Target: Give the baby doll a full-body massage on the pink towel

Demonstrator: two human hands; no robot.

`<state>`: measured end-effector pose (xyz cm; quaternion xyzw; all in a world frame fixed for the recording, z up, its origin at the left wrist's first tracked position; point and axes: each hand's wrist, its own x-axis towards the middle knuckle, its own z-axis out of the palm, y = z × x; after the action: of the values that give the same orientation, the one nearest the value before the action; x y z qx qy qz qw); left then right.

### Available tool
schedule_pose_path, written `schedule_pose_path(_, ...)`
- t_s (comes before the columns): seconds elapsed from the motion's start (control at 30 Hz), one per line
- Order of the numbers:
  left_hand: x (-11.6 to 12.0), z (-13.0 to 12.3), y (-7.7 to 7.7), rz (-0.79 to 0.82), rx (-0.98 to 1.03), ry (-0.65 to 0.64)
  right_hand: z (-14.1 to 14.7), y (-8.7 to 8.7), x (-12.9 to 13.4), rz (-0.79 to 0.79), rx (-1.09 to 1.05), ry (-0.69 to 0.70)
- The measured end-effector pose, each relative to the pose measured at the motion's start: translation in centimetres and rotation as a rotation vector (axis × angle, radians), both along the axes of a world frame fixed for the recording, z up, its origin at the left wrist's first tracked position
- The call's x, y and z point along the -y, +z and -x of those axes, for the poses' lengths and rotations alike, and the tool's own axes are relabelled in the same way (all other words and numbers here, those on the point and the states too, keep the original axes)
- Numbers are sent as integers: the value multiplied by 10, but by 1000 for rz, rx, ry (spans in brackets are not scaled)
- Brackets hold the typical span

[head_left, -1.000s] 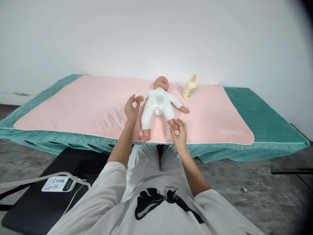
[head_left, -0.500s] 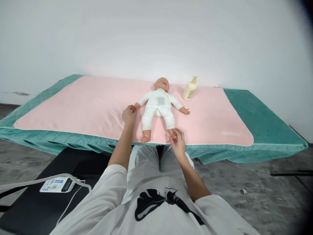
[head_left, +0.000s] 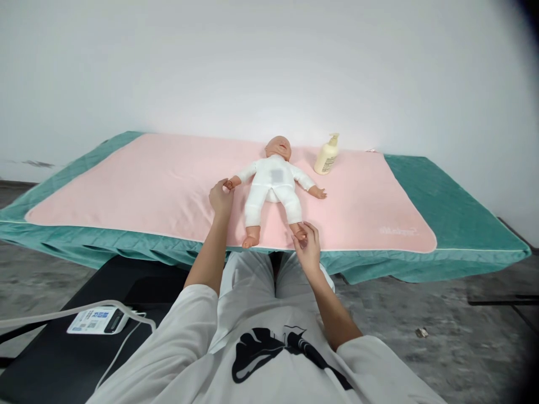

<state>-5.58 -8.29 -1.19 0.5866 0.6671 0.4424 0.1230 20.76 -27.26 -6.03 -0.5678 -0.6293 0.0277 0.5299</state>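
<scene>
A baby doll point(head_left: 274, 178) with a white cloth body lies on its back on a pink mat point(head_left: 177, 185), its head toward the wall and its feet at the front edge. My left hand point(head_left: 221, 196) is closed round the doll's hand on the left side. My right hand point(head_left: 307, 244) has its fingers closed on the doll's foot on the right. The doll's other hand and other foot rest free on the mat. A cream pump bottle point(head_left: 327, 156) stands upright to the right of the doll's head.
The mat lies over a green cover point(head_left: 450, 196) on a long table against a white wall. At the lower left is a black chair point(head_left: 46, 365) with a white card-like item point(head_left: 95, 320) and cables on it. Something small point(head_left: 421, 333) lies on the grey floor.
The whole view has shifted very slightly. Both hands keep their places on the doll, and nothing has been taken hold of or let go.
</scene>
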Motion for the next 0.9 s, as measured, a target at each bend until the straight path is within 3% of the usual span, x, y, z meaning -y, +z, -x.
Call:
schedule_pose_path(0.13,0,-7,10,-186,60,35,-2,13,-5,-27,-30,-10)
schedule_pose_path(0.27,-5,-19,24,-267,79,4,-4,27,-17,-76,-40,-14)
schedule_pose_path(0.57,-18,-58,46,-325,-5,-206,-10,44,-43,-145,-18,23)
schedule_pose_path(0.73,-12,-75,45,-269,-158,-307,-12,54,-57,-150,-16,13)
schedule_pose_path(0.9,-10,-78,35,-245,-249,-315,-15,59,-69,-148,-26,35)
